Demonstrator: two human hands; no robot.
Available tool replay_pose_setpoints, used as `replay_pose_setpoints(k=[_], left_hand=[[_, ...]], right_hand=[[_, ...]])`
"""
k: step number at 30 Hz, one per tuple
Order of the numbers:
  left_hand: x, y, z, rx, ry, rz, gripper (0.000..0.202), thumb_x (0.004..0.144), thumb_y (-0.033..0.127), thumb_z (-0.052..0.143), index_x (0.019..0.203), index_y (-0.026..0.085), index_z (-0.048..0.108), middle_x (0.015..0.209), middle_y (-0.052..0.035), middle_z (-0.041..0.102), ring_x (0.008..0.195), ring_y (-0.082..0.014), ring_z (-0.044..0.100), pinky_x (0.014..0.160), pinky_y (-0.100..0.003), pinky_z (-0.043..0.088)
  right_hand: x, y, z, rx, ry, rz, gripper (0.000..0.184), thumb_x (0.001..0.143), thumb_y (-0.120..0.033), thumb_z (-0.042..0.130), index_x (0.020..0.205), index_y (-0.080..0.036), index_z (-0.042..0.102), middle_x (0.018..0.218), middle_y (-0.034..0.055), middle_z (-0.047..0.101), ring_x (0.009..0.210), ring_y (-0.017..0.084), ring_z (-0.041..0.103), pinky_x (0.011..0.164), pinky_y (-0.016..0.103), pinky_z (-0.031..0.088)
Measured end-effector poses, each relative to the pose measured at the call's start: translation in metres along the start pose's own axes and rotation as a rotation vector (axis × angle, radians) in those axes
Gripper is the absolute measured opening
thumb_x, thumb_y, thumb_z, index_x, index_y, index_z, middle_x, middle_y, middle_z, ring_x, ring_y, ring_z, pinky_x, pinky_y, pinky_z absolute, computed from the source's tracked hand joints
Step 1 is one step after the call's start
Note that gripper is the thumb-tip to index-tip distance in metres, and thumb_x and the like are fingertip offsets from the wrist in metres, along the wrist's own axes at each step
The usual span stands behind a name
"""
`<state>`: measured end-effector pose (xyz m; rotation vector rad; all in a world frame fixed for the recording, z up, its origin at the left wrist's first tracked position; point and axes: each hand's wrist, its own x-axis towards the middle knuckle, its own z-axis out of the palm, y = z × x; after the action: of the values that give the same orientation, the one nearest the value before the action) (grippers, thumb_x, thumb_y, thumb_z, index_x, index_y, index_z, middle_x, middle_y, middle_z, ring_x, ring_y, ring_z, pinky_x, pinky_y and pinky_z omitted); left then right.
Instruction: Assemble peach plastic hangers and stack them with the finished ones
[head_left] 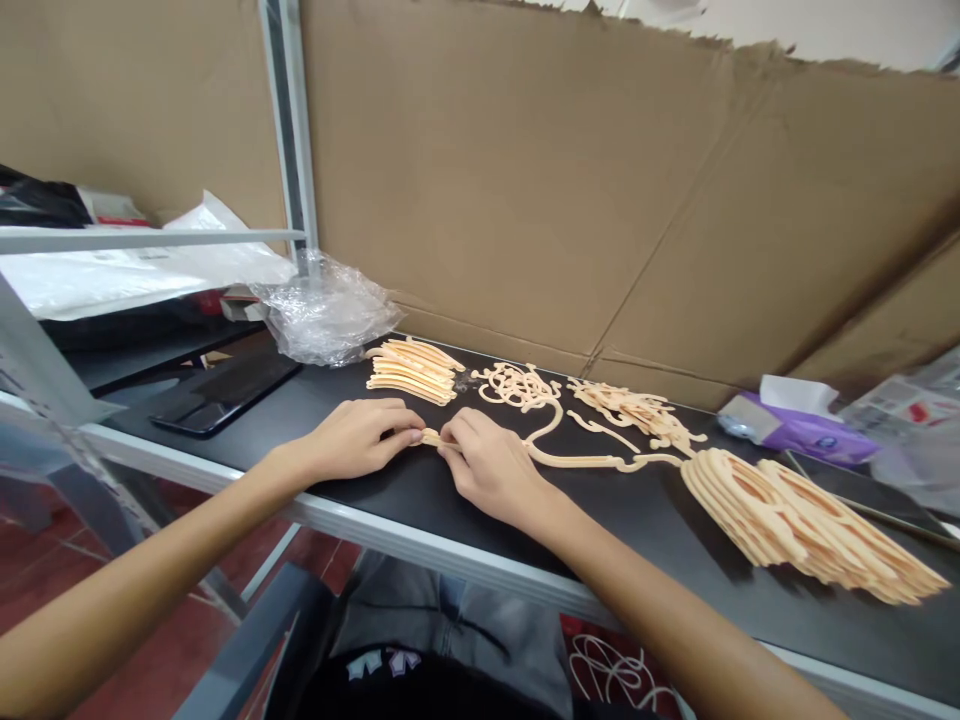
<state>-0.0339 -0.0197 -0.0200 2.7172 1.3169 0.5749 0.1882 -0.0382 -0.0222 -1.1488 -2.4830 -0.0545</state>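
Observation:
My left hand [366, 438] and my right hand [491, 465] meet above the front of the black shelf, both closed in a pinch on one slim beige strip [430, 437]. Most of that strip is hidden by my fingers. A longer, curved beige strip [574, 461] shows to the right of my right hand; whether it joins the held one I cannot tell. Behind my hands lies a neat stack of beige strips [412, 372]. To its right are a heap of curly beige pieces [517, 385] and a loose pile of hooked ones [634, 408].
Layered beige frame-like pieces [795, 520] fill the right side of the black shelf [420, 510]. A purple tissue pack [814, 430] stands behind them. At left are a dark phone-like slab [225, 390] and crumpled clear plastic [330, 310]. Cardboard [510, 190] walls the back.

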Motion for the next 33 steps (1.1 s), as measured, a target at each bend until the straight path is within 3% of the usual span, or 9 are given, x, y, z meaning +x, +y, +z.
replay_pose_setpoints(k=[9,14,18,21,25,33], left_hand=[[-0.002,-0.012,0.007,-0.142,0.130,0.070,0.028,0.100,0.027,0.041,0.094,0.018,0.067,0.097,-0.0051,0.069,0.091,-0.0173,0.064,0.081,-0.028,0.047],[-0.005,-0.005,0.004,-0.134,0.079,0.168,0.029,0.101,0.023,0.038,0.108,0.017,0.065,0.102,-0.0061,0.067,0.093,-0.0164,0.063,0.084,-0.028,0.048],[-0.006,-0.001,0.001,-0.129,0.039,0.165,0.025,0.101,0.031,0.045,0.109,0.018,0.065,0.098,-0.0044,0.068,0.086,-0.0151,0.064,0.077,-0.026,0.048],[-0.007,0.000,0.001,-0.131,0.042,0.143,0.025,0.100,0.035,0.050,0.108,0.018,0.066,0.095,-0.0035,0.069,0.080,-0.0143,0.064,0.073,-0.025,0.048],[-0.007,0.001,0.001,-0.076,0.080,0.157,0.027,0.101,0.033,0.047,0.110,0.018,0.067,0.099,-0.0056,0.068,0.089,-0.0169,0.064,0.079,-0.027,0.048],[-0.005,0.000,0.001,-0.042,0.119,0.235,0.026,0.101,0.029,0.047,0.095,0.017,0.069,0.088,-0.0055,0.066,0.084,-0.0169,0.061,0.077,-0.029,0.048]], right_hand=[[-0.002,-0.002,0.001,-0.028,-0.021,0.018,0.010,0.096,-0.017,0.050,0.094,-0.018,0.060,0.094,0.0071,0.066,0.086,0.019,0.058,0.074,0.031,0.042],[-0.001,0.000,0.003,-0.007,0.000,0.011,0.010,0.096,-0.016,0.051,0.091,-0.018,0.060,0.091,0.0075,0.066,0.083,0.019,0.058,0.072,0.031,0.041],[0.000,0.002,0.005,0.013,0.018,0.007,0.010,0.096,-0.018,0.053,0.090,-0.018,0.061,0.090,0.0070,0.066,0.083,0.019,0.057,0.071,0.031,0.041],[-0.001,0.003,0.005,0.030,0.014,0.016,0.009,0.095,-0.018,0.054,0.090,-0.018,0.062,0.091,0.0072,0.066,0.084,0.019,0.058,0.072,0.031,0.042],[-0.001,0.003,0.003,0.063,0.025,0.021,0.011,0.095,-0.018,0.055,0.088,-0.018,0.063,0.090,0.0076,0.067,0.086,0.019,0.059,0.074,0.031,0.044],[0.003,0.008,0.009,0.235,0.148,-0.040,0.020,0.085,-0.007,0.060,0.069,-0.018,0.056,0.083,0.0050,0.063,0.082,0.017,0.056,0.077,0.030,0.045]])
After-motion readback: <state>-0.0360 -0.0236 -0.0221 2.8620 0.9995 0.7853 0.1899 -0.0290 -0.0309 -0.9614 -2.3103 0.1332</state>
